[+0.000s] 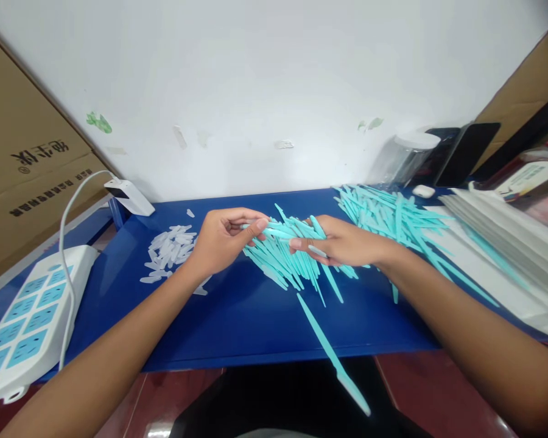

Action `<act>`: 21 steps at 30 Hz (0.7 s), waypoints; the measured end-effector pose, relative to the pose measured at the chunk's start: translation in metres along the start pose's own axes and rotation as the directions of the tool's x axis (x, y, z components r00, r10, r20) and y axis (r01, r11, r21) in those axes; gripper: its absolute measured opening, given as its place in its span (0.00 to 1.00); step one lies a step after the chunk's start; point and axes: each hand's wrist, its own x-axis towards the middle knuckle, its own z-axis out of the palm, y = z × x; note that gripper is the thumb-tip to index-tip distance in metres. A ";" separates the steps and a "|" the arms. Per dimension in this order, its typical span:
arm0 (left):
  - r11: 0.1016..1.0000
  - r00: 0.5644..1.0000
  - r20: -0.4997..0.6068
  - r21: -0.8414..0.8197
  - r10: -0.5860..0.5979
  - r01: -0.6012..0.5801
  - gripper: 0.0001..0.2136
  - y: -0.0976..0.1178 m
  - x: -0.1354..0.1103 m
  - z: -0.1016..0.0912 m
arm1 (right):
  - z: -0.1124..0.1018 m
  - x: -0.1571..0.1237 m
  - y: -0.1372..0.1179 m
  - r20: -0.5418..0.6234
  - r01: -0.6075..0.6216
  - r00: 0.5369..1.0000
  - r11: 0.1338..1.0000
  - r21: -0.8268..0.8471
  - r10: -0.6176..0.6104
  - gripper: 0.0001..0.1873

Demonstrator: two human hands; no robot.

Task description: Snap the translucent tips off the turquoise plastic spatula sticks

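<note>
Hands meet over turquoise sticks (283,258): left hand (221,240) grip pinching one stick's end, right hand (342,243) grip clasping another

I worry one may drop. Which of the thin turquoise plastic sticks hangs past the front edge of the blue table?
The lone long turquoise plastic stick lying diagonally, nearest the camera. Its lower end juts past the blue table's front edge; the others lie fully on it.

A flat blue work surface (237,316) against a white wall carries two heaps of slim turquoise plastic sticks, one at centre (285,258) and one at rear right (393,216). A scatter of small translucent white plastic caps (168,249) lies left of centre. One loose turquoise stick (331,353) overhangs the front edge; a white multi-socket power strip (27,322) sits far left and a stack of clear flat sleeves (506,243) far right.
</note>
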 end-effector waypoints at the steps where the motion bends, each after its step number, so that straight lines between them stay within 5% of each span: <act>1: 1.000 1.000 0.016 0.008 -0.006 0.006 0.16 0.000 0.000 0.000 | 0.000 0.000 0.001 0.011 0.010 1.000 1.000 0.006 -0.010 0.29; 12: 0.986 0.990 0.141 0.159 0.033 -0.056 0.13 0.010 -0.007 0.005 | 0.005 0.000 -0.004 0.110 0.050 0.992 0.997 0.051 -0.056 0.27; 21: 0.984 0.995 0.094 0.171 0.042 -0.058 0.14 0.002 0.001 -0.007 | -0.002 -0.002 -0.004 0.003 -0.088 0.996 0.996 0.015 0.088 0.23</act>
